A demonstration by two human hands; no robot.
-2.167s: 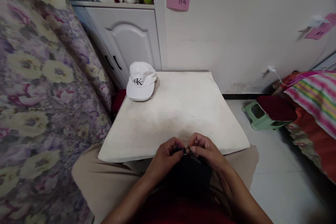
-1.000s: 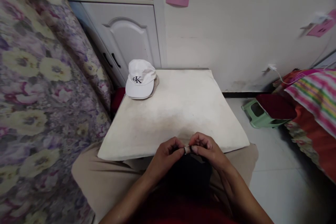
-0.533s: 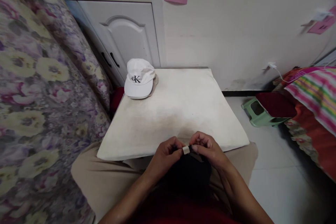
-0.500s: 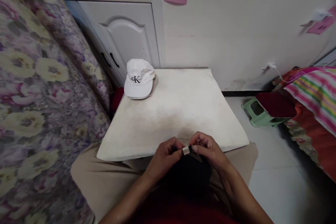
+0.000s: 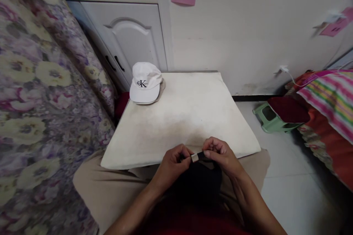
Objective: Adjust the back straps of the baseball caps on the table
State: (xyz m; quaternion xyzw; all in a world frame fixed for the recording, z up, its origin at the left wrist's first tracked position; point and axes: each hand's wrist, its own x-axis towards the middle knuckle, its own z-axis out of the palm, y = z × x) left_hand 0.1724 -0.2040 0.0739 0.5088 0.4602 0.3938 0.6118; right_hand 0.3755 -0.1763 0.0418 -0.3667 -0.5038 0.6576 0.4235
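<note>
A black cap [image 5: 200,183] rests in my lap at the near edge of the table, its back strap [image 5: 202,155] raised between my hands. On the strap sits a small silver-coloured buckle [image 5: 195,158]. My left hand [image 5: 175,159] pinches the strap at the buckle's left side. To the right of the buckle, my right hand [image 5: 222,154] grips the strap between thumb and fingers. The cap's lower part is dark and hard to make out.
A white cap [image 5: 146,82] with black letters stands at the table's far left corner, a beige one partly behind it. The pale-covered table [image 5: 209,106] reaches the wall. A floral curtain [image 5: 41,117] hangs at left; a green stool [image 5: 270,117] stands at right.
My right hand has slid slightly to the right, away from the buckle. More black strap shows between it and the buckle. My left hand stays nearly in place.
</note>
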